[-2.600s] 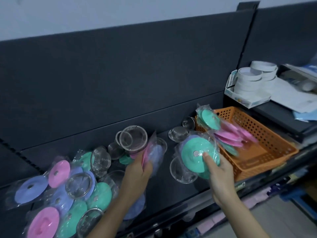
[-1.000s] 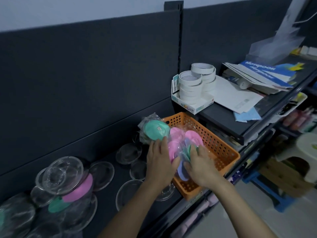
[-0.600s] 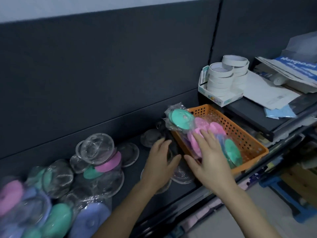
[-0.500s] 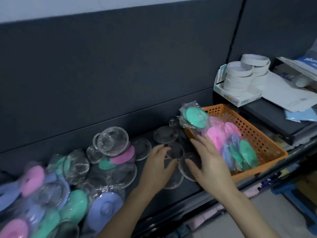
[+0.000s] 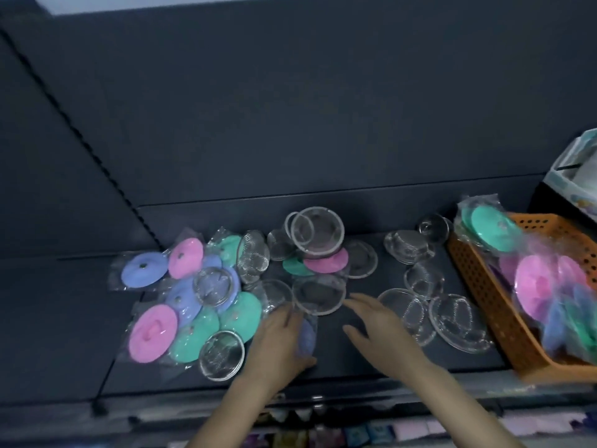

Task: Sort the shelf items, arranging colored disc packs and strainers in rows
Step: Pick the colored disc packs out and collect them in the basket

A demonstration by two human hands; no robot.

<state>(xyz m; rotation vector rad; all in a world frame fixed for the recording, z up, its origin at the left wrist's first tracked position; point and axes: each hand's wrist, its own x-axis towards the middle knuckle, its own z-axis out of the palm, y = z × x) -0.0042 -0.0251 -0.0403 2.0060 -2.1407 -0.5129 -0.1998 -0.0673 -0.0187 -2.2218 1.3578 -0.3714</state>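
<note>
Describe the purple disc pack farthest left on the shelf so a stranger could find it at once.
On the dark shelf, find the heap of coloured disc packs on its left part. At the heap's far left rear lies the purple disc pack, beside a pink disc pack. Unlike the other purple discs, nothing hides its disc.

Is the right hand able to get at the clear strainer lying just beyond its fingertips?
Probably yes. The right hand is open, and only bare shelf lies between its fingertips and the strainer; nothing covers it.
</note>
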